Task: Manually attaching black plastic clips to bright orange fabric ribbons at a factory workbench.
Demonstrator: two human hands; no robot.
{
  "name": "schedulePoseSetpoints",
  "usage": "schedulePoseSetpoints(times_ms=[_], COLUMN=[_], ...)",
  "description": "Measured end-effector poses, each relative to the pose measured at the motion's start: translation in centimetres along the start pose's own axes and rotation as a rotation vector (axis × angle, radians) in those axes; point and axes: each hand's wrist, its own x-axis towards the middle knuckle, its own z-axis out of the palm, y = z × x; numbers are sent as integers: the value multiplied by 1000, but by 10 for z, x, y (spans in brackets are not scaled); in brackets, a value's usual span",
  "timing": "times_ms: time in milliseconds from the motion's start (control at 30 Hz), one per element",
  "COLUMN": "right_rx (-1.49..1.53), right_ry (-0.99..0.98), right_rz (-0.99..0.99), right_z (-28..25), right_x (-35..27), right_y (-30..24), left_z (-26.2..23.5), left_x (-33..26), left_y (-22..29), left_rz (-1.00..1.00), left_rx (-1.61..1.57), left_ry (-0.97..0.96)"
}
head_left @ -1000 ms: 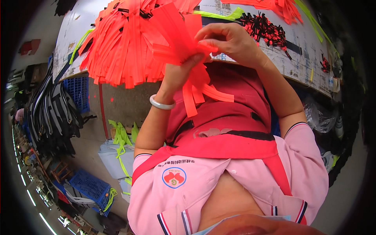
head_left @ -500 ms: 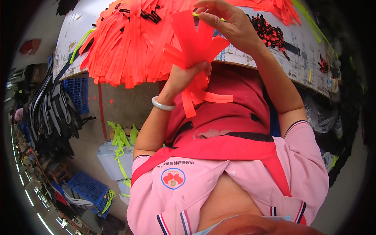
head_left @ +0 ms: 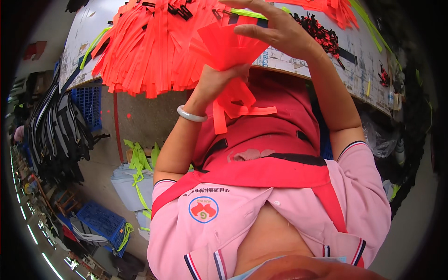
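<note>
Strips (head_left: 221,49), clenched in left fingers (head_left: 240,71), hide mid-length — right fingers (head_left: 255,6) spread, cropped above.

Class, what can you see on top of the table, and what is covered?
On the table lie a pile of orange strips draped over its edge, small black pieces and yellow-green strips. Whatever is beneath the pile is covered and cannot be seen.

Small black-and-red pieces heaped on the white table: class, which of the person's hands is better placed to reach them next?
Probably the right hand: it is open and nearer the heaped pieces, while the left hand grips bright red-orange flat strips.
</note>
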Motion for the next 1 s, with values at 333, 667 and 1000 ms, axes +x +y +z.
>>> schedulePoseSetpoints(times_ms=[333, 667, 1000], right_rx=[-169, -78, 623], right_ry=[261, 240, -174], right_rz=[111, -160, 399], right_z=[-2, 5, 54], right_x=[-38, -15, -53], right_y=[-12, -24, -10], left_z=[4, 3, -7], left_x=[-2, 1, 2], left_y=[6, -1, 42], left_rz=[15, 60, 92], left_rx=[32, 234, -634], left_ry=[88, -21, -199])
